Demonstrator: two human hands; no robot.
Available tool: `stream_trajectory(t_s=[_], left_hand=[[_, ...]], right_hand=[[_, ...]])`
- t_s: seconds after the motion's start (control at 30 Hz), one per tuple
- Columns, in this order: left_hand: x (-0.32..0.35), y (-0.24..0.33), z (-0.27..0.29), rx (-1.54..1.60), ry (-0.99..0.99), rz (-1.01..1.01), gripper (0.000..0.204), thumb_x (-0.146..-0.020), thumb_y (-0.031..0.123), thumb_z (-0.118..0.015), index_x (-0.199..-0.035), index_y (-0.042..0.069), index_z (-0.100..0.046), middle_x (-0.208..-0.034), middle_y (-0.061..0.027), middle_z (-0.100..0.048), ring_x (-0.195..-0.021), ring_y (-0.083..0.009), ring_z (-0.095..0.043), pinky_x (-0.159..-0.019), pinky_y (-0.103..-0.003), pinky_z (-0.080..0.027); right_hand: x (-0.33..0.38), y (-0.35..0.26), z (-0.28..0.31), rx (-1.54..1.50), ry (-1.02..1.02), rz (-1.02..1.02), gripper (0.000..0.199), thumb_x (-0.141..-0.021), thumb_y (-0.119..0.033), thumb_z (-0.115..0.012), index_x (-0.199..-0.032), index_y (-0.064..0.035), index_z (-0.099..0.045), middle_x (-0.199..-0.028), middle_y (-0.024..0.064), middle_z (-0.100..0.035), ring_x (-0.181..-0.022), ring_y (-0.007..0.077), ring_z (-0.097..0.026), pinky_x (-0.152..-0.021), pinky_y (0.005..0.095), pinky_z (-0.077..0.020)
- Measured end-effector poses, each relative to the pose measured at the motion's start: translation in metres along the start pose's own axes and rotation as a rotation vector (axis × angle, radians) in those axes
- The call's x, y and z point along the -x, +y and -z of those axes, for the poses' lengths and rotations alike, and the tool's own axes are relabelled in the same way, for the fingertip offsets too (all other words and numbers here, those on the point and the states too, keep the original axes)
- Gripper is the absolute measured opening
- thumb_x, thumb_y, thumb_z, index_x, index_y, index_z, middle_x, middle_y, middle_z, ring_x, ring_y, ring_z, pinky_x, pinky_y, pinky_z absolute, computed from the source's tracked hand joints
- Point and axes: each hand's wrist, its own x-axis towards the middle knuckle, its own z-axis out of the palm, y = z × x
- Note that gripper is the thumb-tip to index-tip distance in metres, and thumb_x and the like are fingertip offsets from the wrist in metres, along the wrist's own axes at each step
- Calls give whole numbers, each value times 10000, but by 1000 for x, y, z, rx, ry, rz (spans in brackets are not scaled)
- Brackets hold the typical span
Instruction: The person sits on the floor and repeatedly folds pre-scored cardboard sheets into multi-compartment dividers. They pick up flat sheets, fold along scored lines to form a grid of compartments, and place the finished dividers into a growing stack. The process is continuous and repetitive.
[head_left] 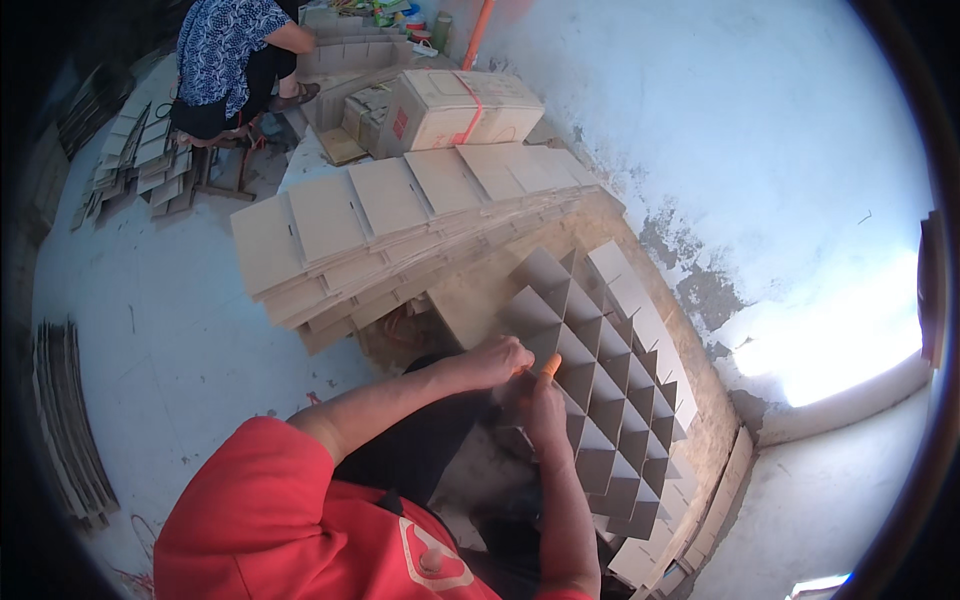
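A cardboard divider grid (600,395), made of interlocked grey-brown strips with diamond-shaped cells, stands tilted in front of me on the right. My left hand (498,362) is closed with its fingers curled at the grid's near left edge, seemingly pinching a strip there. Just below it, my right hand (543,405) is closed on the same edge, an orange covering on one raised digit. What lies between the fingertips is partly hidden. Beyond the grid, a long row of slotted cardboard strips (390,200) lies stacked in overlapping layers.
More slotted strips (640,300) lie beside the grid, along the wall (780,150). A strapped cardboard box (465,108) sits past the stacked row. Another person (235,60) crouches at far left near cardboard piles (150,150). A cardboard stack (70,420) stands on the left floor.
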Motion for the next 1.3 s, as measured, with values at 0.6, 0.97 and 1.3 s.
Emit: stream_trajectory(t_s=[0.6, 0.97, 1.3], left_hand=[[-60, 6, 0, -268, -43, -445, 961, -590, 189, -840, -1400, -26, -369, -1387, -174, -448, -1361, -388, -328, -1106, -480, -287], [-135, -40, -28, -213, -429, -356, 368, -686, 119, -737, -1040, 77, -645, -992, -105, -667, -1084, -310, -575, -993, -412, -382], [-130, 71, 33, -521, 161, -796, 104, -681, 148, -616, -625, 105, -540, -664, -28, -560, -764, -189, -564, -656, -343, -441]], right_hand=[[-1, 193, 108, 712, 500, -267, 848, -844, -590, -600, -1350, 65, -417, -1171, 287, -592, -1033, 394, -609, -876, 444, -478], [43, 89, 83, 8, 103, -154, 360, -912, -317, -630, -1143, -40, -636, -844, 247, -658, -819, 364, -674, -701, 399, -498], [82, 36, 146, 505, 605, 85, 367, -832, -70, -701, -1181, -3, -607, -1037, 153, -684, -873, 290, -664, -757, 385, -510]])
